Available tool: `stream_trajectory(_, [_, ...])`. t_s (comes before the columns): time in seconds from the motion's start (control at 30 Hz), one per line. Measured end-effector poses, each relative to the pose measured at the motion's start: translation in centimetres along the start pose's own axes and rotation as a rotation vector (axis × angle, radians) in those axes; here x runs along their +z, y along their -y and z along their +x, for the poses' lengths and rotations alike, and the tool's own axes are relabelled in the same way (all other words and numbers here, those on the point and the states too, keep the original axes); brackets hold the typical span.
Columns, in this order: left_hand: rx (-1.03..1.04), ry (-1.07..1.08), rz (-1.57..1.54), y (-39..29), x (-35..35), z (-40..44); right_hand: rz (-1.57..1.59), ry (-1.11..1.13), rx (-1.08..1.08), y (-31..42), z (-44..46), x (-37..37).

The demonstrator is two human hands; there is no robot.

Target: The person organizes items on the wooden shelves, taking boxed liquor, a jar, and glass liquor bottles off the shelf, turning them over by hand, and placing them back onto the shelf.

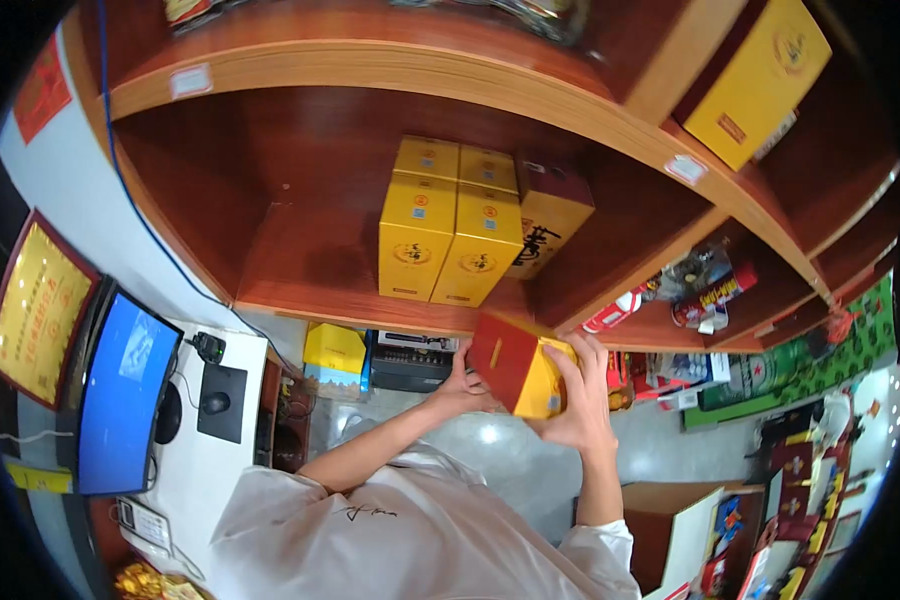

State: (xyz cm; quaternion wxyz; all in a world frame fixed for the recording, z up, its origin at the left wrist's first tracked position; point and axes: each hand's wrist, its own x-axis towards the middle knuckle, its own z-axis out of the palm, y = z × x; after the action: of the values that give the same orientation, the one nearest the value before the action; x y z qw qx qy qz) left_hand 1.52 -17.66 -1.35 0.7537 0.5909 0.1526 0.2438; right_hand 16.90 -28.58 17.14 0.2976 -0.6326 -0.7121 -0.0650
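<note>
Between my two hands, in front of my chest and just below the shelf edge, is a red and yellow box point(515, 365), held tilted. My left hand point(462, 385) grips its red side at the left. The fingers of my right hand point(580, 395) wrap round the yellow side at the right. Above, on the wooden shelf point(310, 235), several yellow boxes point(415, 235) stand close together in two rows. A dark red and yellow box point(555, 215) with black characters stands against their right side.
A yellow box point(760, 80) stands on the upper right shelf. At the left are a blue monitor point(125, 390) and a white desk point(205, 470) with a mouse. Bottles and packages fill the lower right shelves. An open carton point(670, 520) is at the lower right.
</note>
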Motion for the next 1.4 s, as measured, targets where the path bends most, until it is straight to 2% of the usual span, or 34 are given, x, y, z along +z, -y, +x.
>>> stream_trajectory(0.03, [0.19,-0.083,0.206,-0.2,0.3,-0.1,0.038,0.049,-0.014,1.0,0.1,-0.7])
stream_trajectory(0.1, [0.389,-0.15,0.366,-1.3,-0.2,-1.2,0.025,0.12,-0.077,3.9,1.2,-1.4])
stream_trajectory(0.17, [0.113,-0.024,-0.494,2.1,-2.3,-4.3,0.071,0.153,-0.116,6.1,3.1,-1.0])
stream_trajectory(0.27, [0.084,-0.221,-0.441,-3.4,-5.8,-7.8,0.114,0.196,-0.175,9.0,7.2,0.6])
stream_trajectory(0.37, [0.317,-0.493,-0.227,-4.9,-10.4,-9.0,0.164,0.205,-0.26,12.8,12.6,3.9])
stream_trajectory(0.47, [0.19,-0.676,-0.151,-6.3,-16.7,-9.9,0.213,0.16,-0.344,16.4,18.4,9.2])
stream_trajectory(0.53, [0.287,-0.864,-0.234,-7.0,-19.7,-9.2,0.195,0.147,-0.347,17.9,22.5,13.6])
stream_trajectory(0.6, [0.246,-0.978,-0.287,-8.9,-22.7,-8.8,0.147,0.186,-0.314,18.7,26.8,17.9])
stream_trajectory(0.7, [0.3,-0.997,-0.234,-9.0,-26.3,-8.0,0.119,0.231,-0.189,20.6,32.1,22.5])
stream_trajectory(0.8, [0.327,-0.974,-0.057,-7.8,-29.5,-6.1,0.152,0.234,-0.237,20.1,36.4,27.0])
stream_trajectory(0.9, [0.308,-0.963,0.264,-7.6,-31.8,-4.4,0.083,0.332,-0.268,19.5,38.5,29.1])
stream_trajectory(1.0, [0.264,-0.966,0.5,-7.3,-33.2,-2.8,0.112,0.323,-0.25,18.2,40.2,30.3])
stream_trajectory(1.13, [0.232,-0.873,0.536,-8.3,-32.9,-3.0,0.015,0.367,-0.255,17.1,40.7,30.5])
stream_trajectory(1.23, [0.269,-0.816,0.597,-5.8,-35.0,-2.3,-0.057,0.318,-0.27,15.8,39.2,31.5])
stream_trajectory(1.27, [0.296,-0.806,0.592,-5.2,-35.3,-2.1,0.121,0.249,-0.311,14.3,38.5,32.8])
stream_trajectory(1.33, [0.328,-0.81,0.64,-5.1,-35.2,-2.4,0.353,0.012,-0.226,15.5,35.9,32.9])
stream_trajectory(1.4, [0.295,-0.829,0.634,-5.8,-34.9,-2.6,0.437,-0.116,0.017,14.2,33.5,35.2])
